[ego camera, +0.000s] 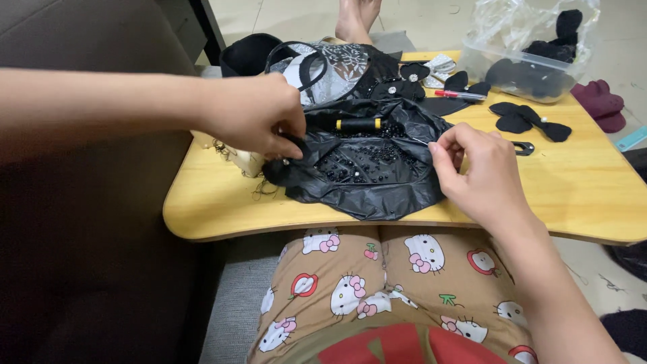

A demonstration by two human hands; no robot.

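On the wooden lap table [579, 195], the right hand [482, 168] pinches the edge of a black plastic bag [377, 182] spread open, holding loose black beads [357, 162] and a black thread spool [358, 124]. The left hand [253, 114] pinches a small black fabric piece [280, 165] at the bag's left edge. Farther back, a clear plastic tub [532, 67] holds black fabric bows.

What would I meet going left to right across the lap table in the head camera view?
Left hand pinching a small black piece, black plastic sheet strewn with black beads, right hand at the sheet's right edge, black fabric bow, then the bare wooden table at the far right.
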